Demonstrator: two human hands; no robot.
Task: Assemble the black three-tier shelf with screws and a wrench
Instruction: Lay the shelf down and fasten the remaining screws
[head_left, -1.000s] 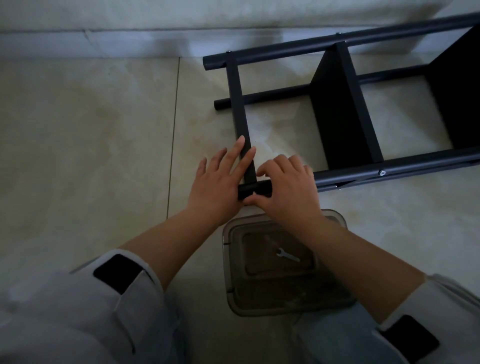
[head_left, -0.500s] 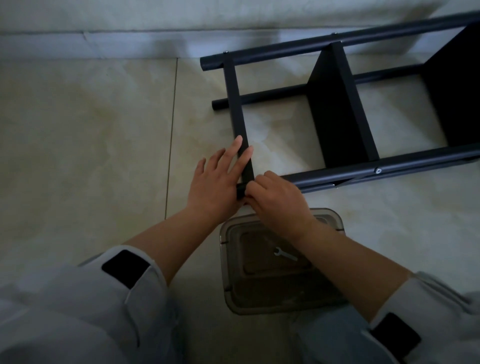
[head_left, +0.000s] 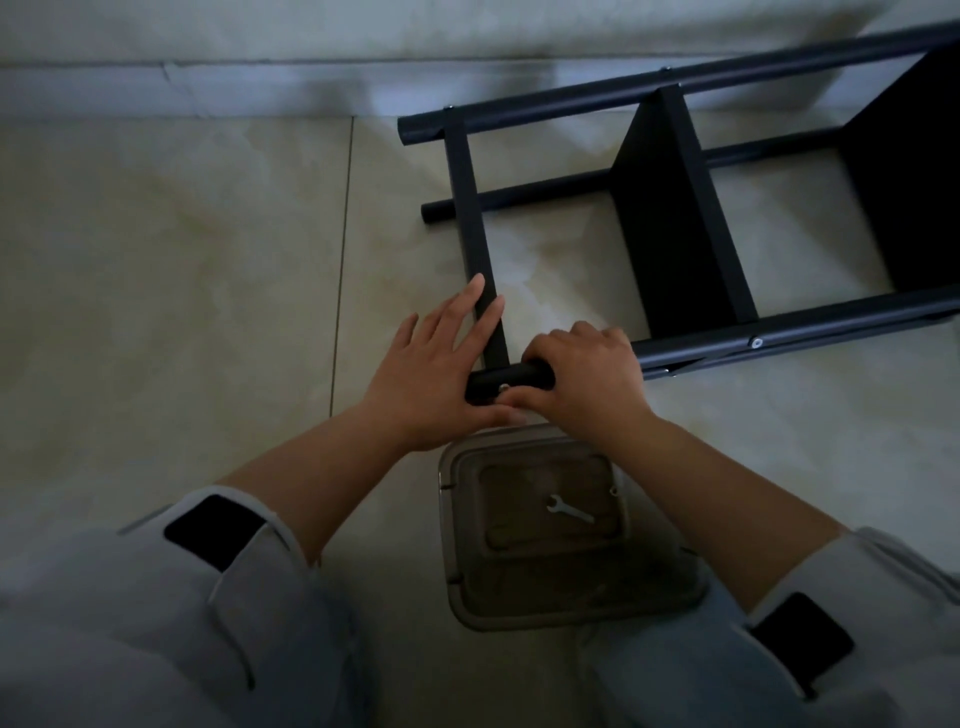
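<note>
The black shelf frame (head_left: 670, 218) lies on its side on the floor, with round tubes, a flat crossbar (head_left: 475, 228) and dark shelf panels. My left hand (head_left: 436, 374) lies flat with straight fingers along the crossbar's near end. My right hand (head_left: 584, 382) curls round the near tube's end (head_left: 511, 376), and its thumb touches a small silver screw (head_left: 503, 388) in that tube. A small silver wrench (head_left: 569, 510) lies on the lid of a clear container.
The clear plastic container (head_left: 524, 613) stands on the tiled floor between my knees, just below the hands. A white wall and skirting (head_left: 208, 88) run behind the frame. Another screw head (head_left: 756, 342) shows farther right on the near tube.
My right hand has slid right along the tube, uncovering its end and the screw. The left hand has stayed flat on the crossbar.
</note>
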